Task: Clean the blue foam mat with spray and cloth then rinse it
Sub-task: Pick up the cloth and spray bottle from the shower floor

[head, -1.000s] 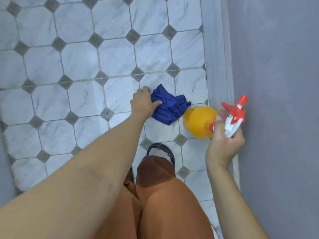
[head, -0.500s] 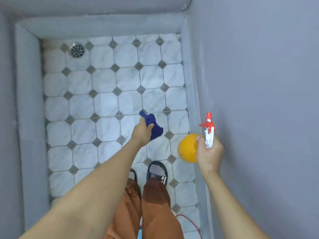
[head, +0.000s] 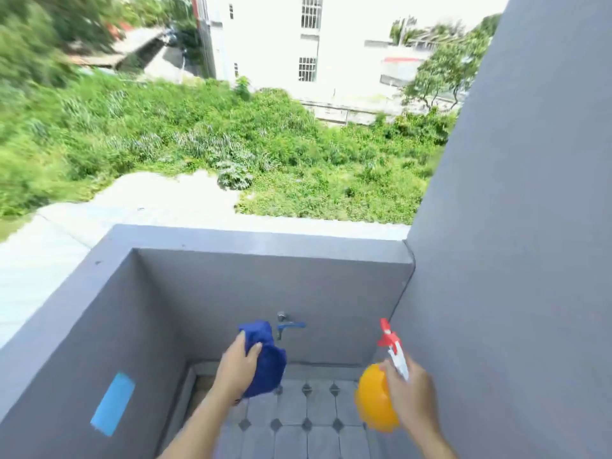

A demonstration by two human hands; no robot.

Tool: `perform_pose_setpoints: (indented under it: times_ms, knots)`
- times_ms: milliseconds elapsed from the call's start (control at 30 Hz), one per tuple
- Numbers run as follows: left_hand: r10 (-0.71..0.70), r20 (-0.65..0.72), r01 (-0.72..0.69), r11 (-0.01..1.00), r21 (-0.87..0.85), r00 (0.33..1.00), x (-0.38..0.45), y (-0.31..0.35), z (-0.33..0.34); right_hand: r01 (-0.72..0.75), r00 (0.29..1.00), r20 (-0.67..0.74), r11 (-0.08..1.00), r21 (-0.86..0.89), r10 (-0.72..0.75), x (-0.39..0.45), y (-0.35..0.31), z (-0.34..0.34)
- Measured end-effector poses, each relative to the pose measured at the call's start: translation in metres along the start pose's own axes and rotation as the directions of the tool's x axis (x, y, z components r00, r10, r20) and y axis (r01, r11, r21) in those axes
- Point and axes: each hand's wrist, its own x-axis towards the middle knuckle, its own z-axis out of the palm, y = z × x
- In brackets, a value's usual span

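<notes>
Left hand [head: 236, 369] gripping bunched blue cloth [head: 265, 357], right hand [head: 410, 392] wrapped round orange spray bottle [head: 376, 397], hands apart, wall tap [head: 286, 324] just beyond the cloth

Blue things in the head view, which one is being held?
The dark blue cloth, gripped by the left hand. The blue tap handle and the light blue patch on the wall are untouched.

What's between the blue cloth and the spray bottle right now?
In the head view, nothing is held between the blue cloth and the spray bottle; behind that gap show only grey wall and tiled floor.
</notes>
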Motion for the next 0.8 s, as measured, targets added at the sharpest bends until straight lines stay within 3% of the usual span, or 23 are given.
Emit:
perform_pose_setpoints:
  times_ms: [100, 233, 367, 667, 733, 800]
  knots:
    - [0.077, -0.08, -0.076, 0.997, 0.018, 0.994, 0.042, 0.066, -0.064, 0.115, 0.991, -0.08, 0.989, 0.092, -0.108, 0.041, -0.089, -0.01]
    - [0.206, -0.029, -0.206, 0.978, -0.023, 0.978, 0.098, 0.125, -0.108, 0.275, 0.961, -0.079, 0.942, 0.194, -0.264, 0.105, -0.173, 0.003]
    - [0.109, -0.011, -0.109, 0.98, -0.167, 0.994, 0.153, 0.153, -0.12, 0.342, 0.939, -0.052, 0.911, 0.23, -0.339, 0.174, -0.233, 0.03]
    - [0.003, 0.187, 0.061, 0.94, -0.336, 0.982, 0.257, 0.169, -0.057, 0.337, 0.936, 0.035, 0.921, 0.193, -0.35, 0.279, -0.254, 0.114]
    - [-0.004, 0.147, 0.052, 0.945, -0.323, 0.989, 0.277, 0.161, -0.046, 0.343, 0.934, 0.028, 0.917, 0.203, -0.356, 0.292, -0.253, 0.126]
    - [-0.026, 0.016, 0.029, 0.977, -0.209, 1.0, 0.295, 0.146, -0.046, 0.328, 0.937, 0.042, 0.914, 0.238, -0.348, 0.298, -0.251, 0.135]
